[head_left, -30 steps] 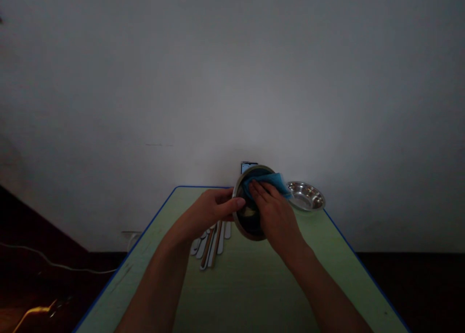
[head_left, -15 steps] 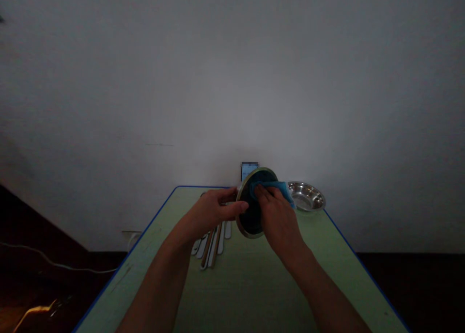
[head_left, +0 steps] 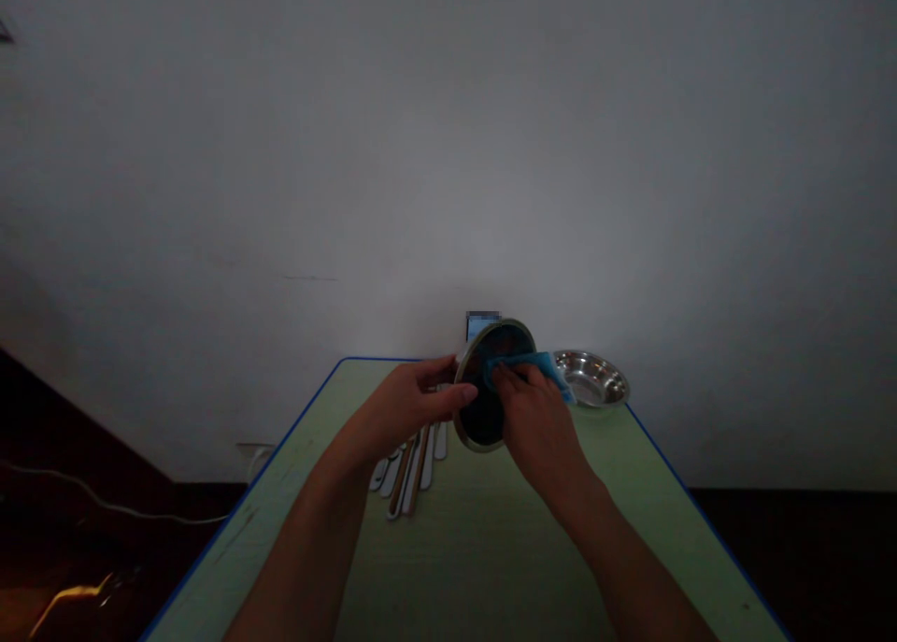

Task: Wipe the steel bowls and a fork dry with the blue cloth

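A round dark pot lid with a metal rim [head_left: 482, 425] is held tilted above the table. My left hand [head_left: 419, 401] grips its left edge, thumb on the near face and fingers behind. My right hand [head_left: 539, 418] presses a folded blue cloth [head_left: 544, 365] against the lid's dark face, the fingertips close to the middle. Part of the cloth sticks out to the right of the fingers. What lies behind the lid is hidden.
Several utensils with long handles [head_left: 406, 483] lie on the pale green table [head_left: 491, 549], partly behind my left arm. A shiny metal bowl [head_left: 594, 380] stands at the back right corner. A phone-like screen [head_left: 480, 326] is near the wall [head_left: 448, 156].
The lid has tilted and shifted very slightly. The cloth and my right fingers have moved slightly down on its face. My left hand keeps its grip.
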A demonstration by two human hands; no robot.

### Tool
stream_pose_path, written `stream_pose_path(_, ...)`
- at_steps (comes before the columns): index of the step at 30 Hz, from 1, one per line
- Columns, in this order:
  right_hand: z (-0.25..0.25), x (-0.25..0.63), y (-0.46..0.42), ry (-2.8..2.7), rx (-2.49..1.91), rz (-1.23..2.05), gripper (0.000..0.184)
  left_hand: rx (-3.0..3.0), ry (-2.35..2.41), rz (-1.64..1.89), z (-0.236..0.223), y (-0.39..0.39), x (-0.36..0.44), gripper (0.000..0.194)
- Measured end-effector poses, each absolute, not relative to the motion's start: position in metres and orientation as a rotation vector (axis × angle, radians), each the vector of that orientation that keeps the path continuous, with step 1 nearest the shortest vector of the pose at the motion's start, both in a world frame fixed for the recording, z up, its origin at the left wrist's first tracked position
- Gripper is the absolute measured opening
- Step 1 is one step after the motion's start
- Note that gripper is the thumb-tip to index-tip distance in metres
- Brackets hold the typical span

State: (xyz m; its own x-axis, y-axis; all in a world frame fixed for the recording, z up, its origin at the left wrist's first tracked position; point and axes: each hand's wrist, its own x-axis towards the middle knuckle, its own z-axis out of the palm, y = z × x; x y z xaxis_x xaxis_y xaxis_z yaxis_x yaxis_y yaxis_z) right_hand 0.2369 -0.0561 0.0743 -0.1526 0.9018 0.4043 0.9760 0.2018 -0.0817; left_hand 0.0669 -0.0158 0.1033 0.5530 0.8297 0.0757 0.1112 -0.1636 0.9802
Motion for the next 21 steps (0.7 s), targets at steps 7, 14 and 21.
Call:
stream_pose_path(7, 0.0749, 0.2369, -0.0573, -2.114, -1.762, -0.27, 0.036, 1.633, 0.796, 0.807, 0.1043, -0.0165, 0.0667, 0.036)
stream_pose_path(14, 0.0761, 0.2378, -0.0585, -2.15, -1.76, -0.201, 0.035, 1.592, 0.803, 0.811, 0.1004, -0.0148, 0.066, 0.038)
stream_pose_path(21, 0.0741, 0.2389, -0.0568, -2.208, -1.718, -0.091, 0.045, 1.554, 0.818, 0.836, 0.1006, -0.0134, 0.0664, 0.042)
